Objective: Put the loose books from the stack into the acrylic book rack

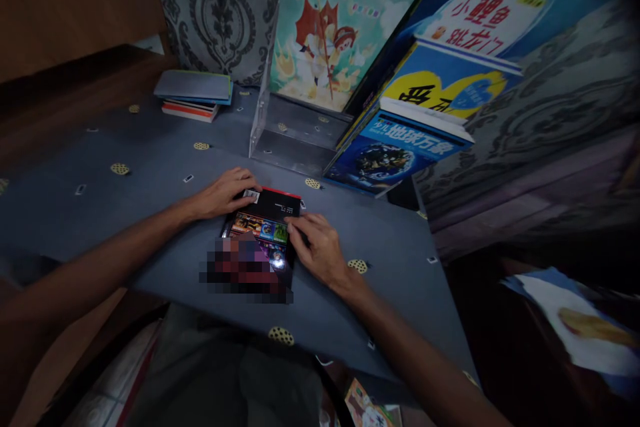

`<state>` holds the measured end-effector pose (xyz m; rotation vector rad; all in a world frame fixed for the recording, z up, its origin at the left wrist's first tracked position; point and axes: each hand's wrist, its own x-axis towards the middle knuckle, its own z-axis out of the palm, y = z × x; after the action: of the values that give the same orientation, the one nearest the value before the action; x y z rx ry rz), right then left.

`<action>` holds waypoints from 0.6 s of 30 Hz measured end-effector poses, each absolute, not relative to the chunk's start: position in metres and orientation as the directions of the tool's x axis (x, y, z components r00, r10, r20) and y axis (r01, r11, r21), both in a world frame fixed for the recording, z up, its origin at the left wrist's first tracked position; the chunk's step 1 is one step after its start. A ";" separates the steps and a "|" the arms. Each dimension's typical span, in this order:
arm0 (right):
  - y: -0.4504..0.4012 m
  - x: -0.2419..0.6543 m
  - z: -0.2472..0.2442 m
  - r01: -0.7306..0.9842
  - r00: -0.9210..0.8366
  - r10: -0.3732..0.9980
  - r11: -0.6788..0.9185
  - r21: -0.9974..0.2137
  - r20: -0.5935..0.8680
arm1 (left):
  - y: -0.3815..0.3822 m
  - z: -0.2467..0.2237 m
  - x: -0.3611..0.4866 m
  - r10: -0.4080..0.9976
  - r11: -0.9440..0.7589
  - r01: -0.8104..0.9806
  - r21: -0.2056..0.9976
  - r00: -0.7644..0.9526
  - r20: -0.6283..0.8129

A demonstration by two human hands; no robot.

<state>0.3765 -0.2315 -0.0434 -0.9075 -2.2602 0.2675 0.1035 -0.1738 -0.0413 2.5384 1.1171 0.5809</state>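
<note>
A dark book with a red edge at its far end lies on the table before me, showing small colour pictures and a white barcode. Its near part is blurred out by pixel blocks. My left hand rests over the far left corner, fingers stretched out flat beside the barcode. At the right edge of the book is my right hand, its fingers curled and pressed together, with the fingertips on the cover's margin.
The table has a grey-blue cloth with yellow spotted prints. A clear stand holds several upright picture books behind the dark book. A small stack of books lies at the back left. Papers lie at the far right.
</note>
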 end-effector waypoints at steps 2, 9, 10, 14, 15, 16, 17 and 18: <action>-0.240 0.376 -0.042 0.503 -0.548 0.649 0.760 -0.412 0.528 | -0.174 -0.041 0.104 0.754 -0.647 0.630 0.429 0.612 0.239; -0.273 0.370 -0.035 0.320 -0.650 0.485 0.873 -0.368 0.586 | -0.175 -0.040 0.103 0.751 -0.647 0.619 0.445 0.618 0.233; -0.276 0.369 -0.034 0.306 -0.664 0.470 0.881 -0.362 0.582 | -0.175 -0.040 0.103 0.753 -0.645 0.620 0.446 0.616 0.231; -0.283 0.362 -0.029 0.275 -0.750 0.423 0.899 -0.342 0.508 | -0.175 -0.040 0.103 0.758 -0.638 0.620 0.456 0.610 0.231; -0.284 0.359 -0.028 0.256 -0.778 0.398 0.907 -0.333 0.486 | -0.175 -0.039 0.103 0.758 -0.638 0.620 0.456 0.609 0.232; -0.286 0.356 -0.026 0.229 -0.807 0.366 0.917 -0.326 0.463 | -0.175 -0.039 0.103 0.758 -0.639 0.621 0.454 0.610 0.232; -0.287 0.352 -0.025 0.198 -0.838 0.329 0.927 -0.319 0.435 | -0.175 -0.039 0.103 0.757 -0.640 0.621 0.452 0.611 0.231; -0.289 0.347 -0.024 0.165 -0.871 0.287 0.936 -0.312 0.400 | -0.174 -0.039 0.103 0.755 -0.642 0.621 0.450 0.614 0.229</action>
<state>0.3475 -0.2889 -0.0243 -0.3255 -2.6409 0.3729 0.1031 -0.1745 -0.0394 2.5156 1.1093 0.5775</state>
